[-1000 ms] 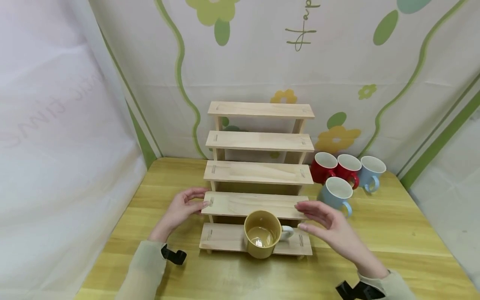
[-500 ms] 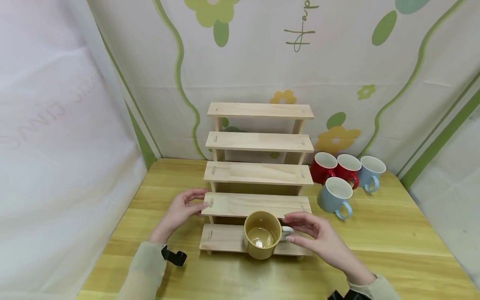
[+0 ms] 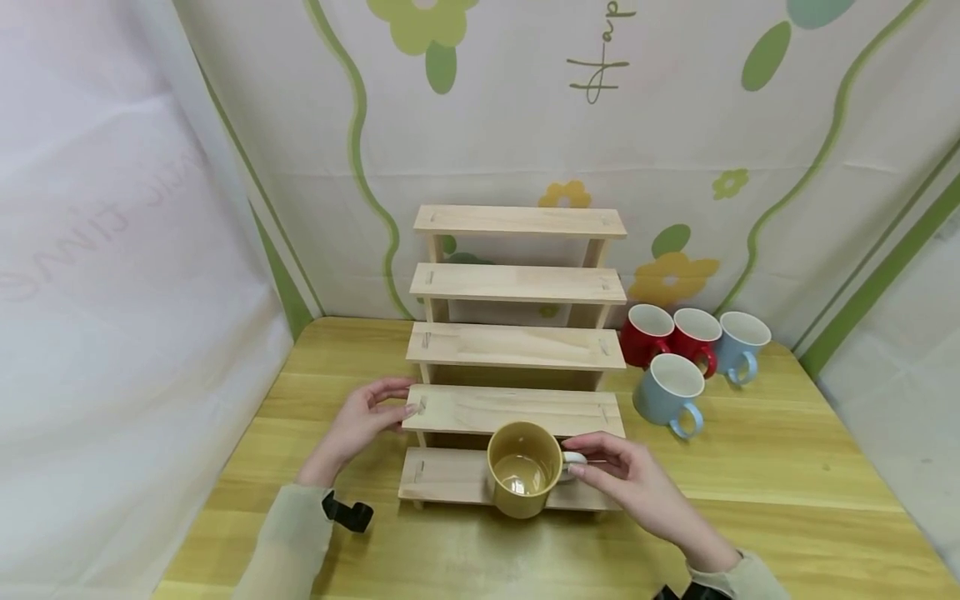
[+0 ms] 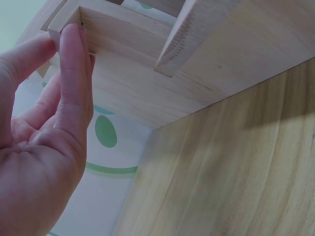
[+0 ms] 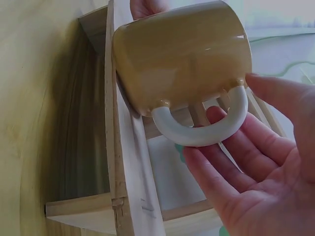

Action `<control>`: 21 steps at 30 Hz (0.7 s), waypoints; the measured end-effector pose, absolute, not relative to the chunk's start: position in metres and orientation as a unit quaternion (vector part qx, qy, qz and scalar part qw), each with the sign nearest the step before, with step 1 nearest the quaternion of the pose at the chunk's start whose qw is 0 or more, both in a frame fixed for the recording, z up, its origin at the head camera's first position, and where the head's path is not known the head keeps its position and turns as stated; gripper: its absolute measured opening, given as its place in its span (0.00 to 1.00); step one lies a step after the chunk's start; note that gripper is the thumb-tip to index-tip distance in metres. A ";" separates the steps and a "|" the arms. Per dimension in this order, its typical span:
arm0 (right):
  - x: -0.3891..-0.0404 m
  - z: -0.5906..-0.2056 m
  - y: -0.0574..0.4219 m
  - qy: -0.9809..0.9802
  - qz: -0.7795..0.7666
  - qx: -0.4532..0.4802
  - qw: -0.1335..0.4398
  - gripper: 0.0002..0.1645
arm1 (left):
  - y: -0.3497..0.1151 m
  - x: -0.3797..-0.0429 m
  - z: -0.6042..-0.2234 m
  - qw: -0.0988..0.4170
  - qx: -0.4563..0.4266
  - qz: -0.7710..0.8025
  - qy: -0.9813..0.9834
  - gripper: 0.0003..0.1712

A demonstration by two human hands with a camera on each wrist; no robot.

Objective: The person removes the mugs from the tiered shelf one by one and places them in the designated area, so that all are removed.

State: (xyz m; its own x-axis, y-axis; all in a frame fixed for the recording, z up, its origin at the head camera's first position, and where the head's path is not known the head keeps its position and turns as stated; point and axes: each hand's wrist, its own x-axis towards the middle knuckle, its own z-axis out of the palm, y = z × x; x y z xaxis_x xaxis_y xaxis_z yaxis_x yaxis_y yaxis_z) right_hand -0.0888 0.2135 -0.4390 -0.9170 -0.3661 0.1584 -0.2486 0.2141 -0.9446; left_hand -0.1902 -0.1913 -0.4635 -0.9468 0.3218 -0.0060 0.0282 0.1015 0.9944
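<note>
A mustard-yellow mug [image 3: 517, 492] with a white handle [image 5: 204, 135] stands upright on the lowest step of a five-step wooden shelf rack [image 3: 517, 283]. At the handle is my right hand [image 3: 637, 487]. In the right wrist view its thumb lies near the rim beside the handle's top, and the loosely bent fingers [image 5: 256, 152] are on the handle's far side, with gaps showing. My left hand [image 3: 363, 421] pinches the left end of the second step from the bottom. The left wrist view shows its thumb and fingers [image 4: 74, 93] at the board's end.
Right of the rack stand two red mugs [image 3: 643, 343] and two light-blue mugs [image 3: 660, 402], white inside. The rack stands on a wooden table [image 3: 787, 483]. A white cloth [image 3: 525, 125] printed with flowers hangs behind it.
My right hand has moved left from the rack's right end to the mug's handle, its thumb and fingers drawing closer together. The mug and my left hand have stayed in place.
</note>
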 end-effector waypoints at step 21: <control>-0.099 -0.440 0.214 0.781 -0.571 -0.224 0.116 0.08 | -0.191 -0.189 -0.466 0.104 0.126 0.665 0.729 0.29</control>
State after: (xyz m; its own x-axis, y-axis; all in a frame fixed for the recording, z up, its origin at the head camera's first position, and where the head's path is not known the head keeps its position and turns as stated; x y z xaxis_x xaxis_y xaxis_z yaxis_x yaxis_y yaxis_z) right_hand -0.0994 0.2138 -0.4396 -0.8731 -0.4818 0.0744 -0.2173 0.2480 -0.9441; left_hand -0.1894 -0.1906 -0.4660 -0.9470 0.3208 0.0160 0.0456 0.0851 0.9953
